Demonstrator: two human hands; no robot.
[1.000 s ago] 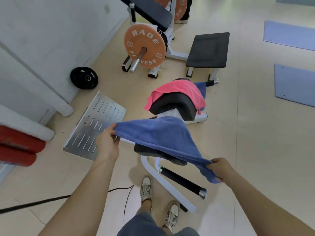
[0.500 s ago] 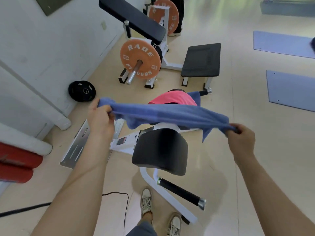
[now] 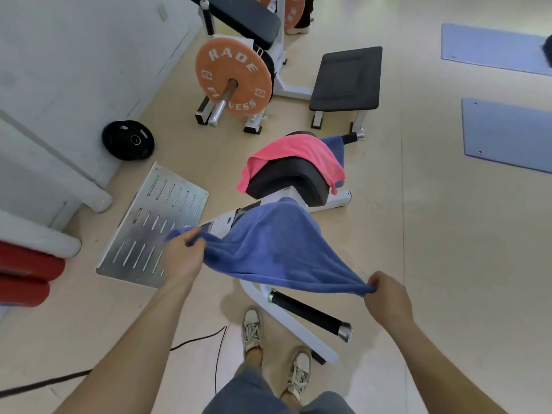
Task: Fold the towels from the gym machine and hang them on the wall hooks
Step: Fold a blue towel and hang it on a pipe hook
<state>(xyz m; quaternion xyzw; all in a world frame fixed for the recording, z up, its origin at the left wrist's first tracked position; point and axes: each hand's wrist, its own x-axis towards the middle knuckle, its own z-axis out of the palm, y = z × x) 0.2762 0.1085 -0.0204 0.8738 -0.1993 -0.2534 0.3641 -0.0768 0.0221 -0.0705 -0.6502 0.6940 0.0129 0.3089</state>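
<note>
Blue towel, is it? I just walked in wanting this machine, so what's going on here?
A person holds the blue towel spread between both hands above the machine: the left hand grips one end, the right hand pinches the other. It is not yet folded. A pink towel lies draped over the black pad, a second blue towel behind it.
</note>
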